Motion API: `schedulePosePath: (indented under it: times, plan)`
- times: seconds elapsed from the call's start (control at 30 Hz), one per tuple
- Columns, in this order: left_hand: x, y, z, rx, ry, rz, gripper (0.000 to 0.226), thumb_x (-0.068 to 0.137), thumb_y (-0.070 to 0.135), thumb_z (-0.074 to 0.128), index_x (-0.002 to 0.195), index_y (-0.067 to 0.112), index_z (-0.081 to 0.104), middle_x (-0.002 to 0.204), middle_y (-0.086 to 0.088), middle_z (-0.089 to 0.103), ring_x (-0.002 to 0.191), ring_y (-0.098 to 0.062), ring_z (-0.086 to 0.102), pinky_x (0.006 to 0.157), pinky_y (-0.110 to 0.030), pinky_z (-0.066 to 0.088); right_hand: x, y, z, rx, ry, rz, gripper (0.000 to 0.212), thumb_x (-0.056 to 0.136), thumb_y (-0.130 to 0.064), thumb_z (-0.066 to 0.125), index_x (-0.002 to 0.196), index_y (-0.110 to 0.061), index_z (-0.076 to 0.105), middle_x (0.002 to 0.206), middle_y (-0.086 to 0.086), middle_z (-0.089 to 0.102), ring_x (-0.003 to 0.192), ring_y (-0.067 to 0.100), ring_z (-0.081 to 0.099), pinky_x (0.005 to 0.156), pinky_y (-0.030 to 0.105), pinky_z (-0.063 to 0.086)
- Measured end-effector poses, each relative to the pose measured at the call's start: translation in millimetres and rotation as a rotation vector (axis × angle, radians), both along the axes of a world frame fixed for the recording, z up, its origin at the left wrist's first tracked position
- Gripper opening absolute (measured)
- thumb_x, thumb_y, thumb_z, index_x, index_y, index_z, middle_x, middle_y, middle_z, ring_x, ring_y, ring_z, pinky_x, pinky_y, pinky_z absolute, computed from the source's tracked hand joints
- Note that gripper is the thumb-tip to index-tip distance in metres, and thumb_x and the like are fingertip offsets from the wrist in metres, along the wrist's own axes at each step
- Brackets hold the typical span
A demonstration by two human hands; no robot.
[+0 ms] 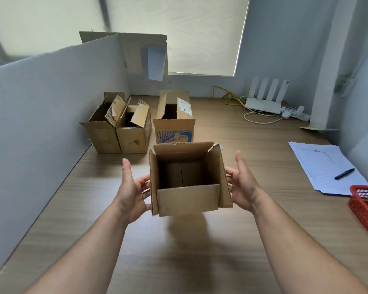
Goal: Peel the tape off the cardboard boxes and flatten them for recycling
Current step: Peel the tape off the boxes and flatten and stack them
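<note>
Hovering above the desk (200,251), an open cardboard box (188,196) is carried pressed between the fingers of the left hand (132,187) and right hand (243,183), thumbs raised clear. Three open boxes (134,128) are seen behind it, by the partition (40,102).

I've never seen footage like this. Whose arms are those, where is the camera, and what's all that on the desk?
There is no machine here. A person wears a wide-angle camera on the head, so you look down along their own arms. The left hand and right hand press an open cardboard box between their fingers. It is lifted above the wooden desk, with its shadow below it. Behind it stand three more open boxes, and flattened cardboard stands upright at the back. To the right are papers with a pen on them, a red basket and a white router.
</note>
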State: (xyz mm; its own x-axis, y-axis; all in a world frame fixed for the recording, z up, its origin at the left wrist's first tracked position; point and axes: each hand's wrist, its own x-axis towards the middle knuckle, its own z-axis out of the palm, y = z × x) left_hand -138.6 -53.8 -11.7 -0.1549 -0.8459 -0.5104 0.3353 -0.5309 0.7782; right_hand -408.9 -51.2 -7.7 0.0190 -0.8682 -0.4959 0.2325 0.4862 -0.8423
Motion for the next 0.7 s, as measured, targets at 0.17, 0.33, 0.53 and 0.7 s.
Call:
schedulePosePath:
  times: [0.17, 0.33, 0.53, 0.7]
  plan:
    - [-4, -6, 22, -0.176, -0.016, 0.04, 0.103, 0.069, 0.091, 0.025, 0.104, 0.006, 0.071, 0.114, -0.019, 0.065, 0.118, -0.033, 0.057, 0.097, -0.049, 0.046, 1, -8, 11, -0.139, -0.112, -0.104, 0.08, 0.078, -0.084, 0.032, 0.083, -0.01, 0.065, 0.073, 0.01, 0.06, 0.069, 0.022, 0.057, 0.065, 0.034, 0.044]
    - [-16, -1, 39, -0.246, -0.138, 0.077, 0.097, 0.062, 0.088, 0.029, 0.102, 0.006, 0.063, 0.107, -0.011, 0.066, 0.115, -0.021, 0.057, 0.093, -0.057, 0.046, 8, -10, 13, -0.161, -0.049, -0.127, 0.076, 0.076, -0.083, 0.037, 0.081, -0.01, 0.059, 0.08, 0.011, 0.059, 0.082, 0.028, 0.055, 0.071, 0.038, 0.045]
    - [-21, 9, 44, -0.297, -0.251, -0.002, 0.074, 0.078, 0.078, 0.028, 0.1, 0.021, 0.069, 0.108, -0.001, 0.068, 0.11, -0.014, 0.056, 0.1, -0.047, 0.043, 15, -7, 17, -0.179, 0.022, -0.042, 0.063, 0.085, -0.067, 0.043, 0.119, -0.015, 0.054, 0.094, 0.01, 0.062, 0.099, 0.025, 0.058, 0.076, 0.046, 0.051]
    - [-19, 15, 46, -0.343, -0.311, -0.021, 0.071, 0.074, 0.077, 0.028, 0.118, 0.028, 0.058, 0.121, 0.007, 0.063, 0.117, -0.008, 0.054, 0.101, -0.04, 0.04, 30, -4, 12, -0.189, 0.07, 0.015, 0.042, 0.092, -0.034, 0.058, 0.124, -0.009, 0.05, 0.087, 0.006, 0.063, 0.088, 0.019, 0.061, 0.066, 0.042, 0.054]
